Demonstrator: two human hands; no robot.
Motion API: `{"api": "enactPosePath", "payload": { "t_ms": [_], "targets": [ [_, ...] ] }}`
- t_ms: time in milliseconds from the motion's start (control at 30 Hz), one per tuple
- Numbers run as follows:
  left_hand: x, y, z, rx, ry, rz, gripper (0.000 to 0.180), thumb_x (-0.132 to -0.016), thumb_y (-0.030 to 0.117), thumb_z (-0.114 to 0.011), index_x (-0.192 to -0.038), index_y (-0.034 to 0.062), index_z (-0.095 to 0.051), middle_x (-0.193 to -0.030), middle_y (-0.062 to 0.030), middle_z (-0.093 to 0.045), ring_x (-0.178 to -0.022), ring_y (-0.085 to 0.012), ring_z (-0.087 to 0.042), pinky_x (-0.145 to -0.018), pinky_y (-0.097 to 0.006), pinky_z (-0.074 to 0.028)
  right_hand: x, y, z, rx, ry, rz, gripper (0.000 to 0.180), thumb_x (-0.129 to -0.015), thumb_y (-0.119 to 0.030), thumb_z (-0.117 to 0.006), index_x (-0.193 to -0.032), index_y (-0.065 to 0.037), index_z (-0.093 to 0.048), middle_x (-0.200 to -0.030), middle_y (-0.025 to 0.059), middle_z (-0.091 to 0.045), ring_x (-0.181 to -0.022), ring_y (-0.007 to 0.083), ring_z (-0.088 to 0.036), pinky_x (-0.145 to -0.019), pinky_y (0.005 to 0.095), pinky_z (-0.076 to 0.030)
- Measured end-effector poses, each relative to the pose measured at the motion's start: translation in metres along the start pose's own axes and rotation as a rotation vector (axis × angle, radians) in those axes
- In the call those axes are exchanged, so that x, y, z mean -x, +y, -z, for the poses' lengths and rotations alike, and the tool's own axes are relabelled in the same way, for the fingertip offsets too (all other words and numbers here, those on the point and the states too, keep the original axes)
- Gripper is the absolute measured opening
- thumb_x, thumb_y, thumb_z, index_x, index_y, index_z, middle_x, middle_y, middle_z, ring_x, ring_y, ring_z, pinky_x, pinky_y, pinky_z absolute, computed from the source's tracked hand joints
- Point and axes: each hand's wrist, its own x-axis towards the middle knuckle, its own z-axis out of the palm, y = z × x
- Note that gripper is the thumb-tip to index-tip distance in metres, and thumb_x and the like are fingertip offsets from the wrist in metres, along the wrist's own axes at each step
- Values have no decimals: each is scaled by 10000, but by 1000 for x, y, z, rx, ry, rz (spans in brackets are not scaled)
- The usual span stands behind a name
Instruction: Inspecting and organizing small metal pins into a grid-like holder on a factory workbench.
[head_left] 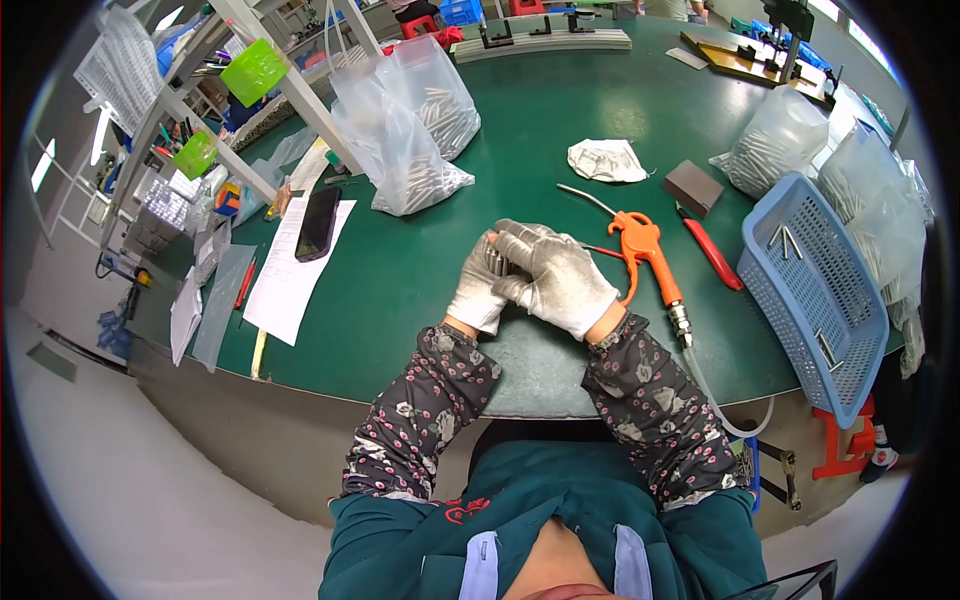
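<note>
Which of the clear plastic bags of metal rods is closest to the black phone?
The front bag of metal rods on the left, right beside the black phone. The other left bag sits behind it; the rest lie across the table by the blue basket.

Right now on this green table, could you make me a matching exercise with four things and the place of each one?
Things:
1. metal pins
2. air blow gun
3. black phone
4. blue basket

Places:
A. on a white paper sheet, left side
B. at the table's right edge
C. between the gloved left hand and right hand
D. just right of the hands

Pairs: 1-C, 2-D, 3-A, 4-B
</note>
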Motion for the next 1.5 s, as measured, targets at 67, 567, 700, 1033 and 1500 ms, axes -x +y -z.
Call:
{"api": "enactPosePath", "payload": {
  "t_ms": [67,567,700,1033,1500],
  "targets": [
    [5,2,-1,-84,67,34,267,-881,29,-478,-1140,38,-415,-1109,-95,-519,-1024,-205,-527,-887,-324,-455,-4,-6,5,67,-51,-11,438,-707,-235,-645,-1073,-22,-531,-1156,156,-526,-1021,315,-523,-857,394,-424],
    [7,1,-16,-668,72,-39,423,-712,-106,-619,-1059,66,-449,-902,7,-527,-820,-73,-520,-718,-207,-456,6,-19,26,99,120,-376,451,-786,-322,-561,-1135,-38,-539,-1081,170,-584,-1013,305,-550,-866,355,-435],
    [7,-6,6,-816,151,33,415,-699,-79,-646,-1033,67,-447,-872,20,-529,-788,-58,-518,-695,-197,-449,14,2,82,526,-10,-471,229,-779,-232,-555,-963,-109,-615,-855,116,-624,-788,297,-603,-677,393,-482],
    [5,1,-5,-831,178,132,414,-690,-49,-663,-1027,70,-455,-883,9,-546,-806,-68,-537,-709,-208,-460,1,38,33,877,-331,-186,90,-721,-125,-556,-740,-84,-634,-748,84,-629,-762,236,-628,-621,347,-479],
    [5,10,-23,-869,72,156,393,-711,-64,-644,-1032,66,-459,-894,9,-517,-828,-64,-515,-746,-203,-447,9,37,40,-592,20,-675,227,-838,-216,-510,-915,-8,-557,-765,68,-582,-647,173,-568,-635,304,-466]
  ]
}}
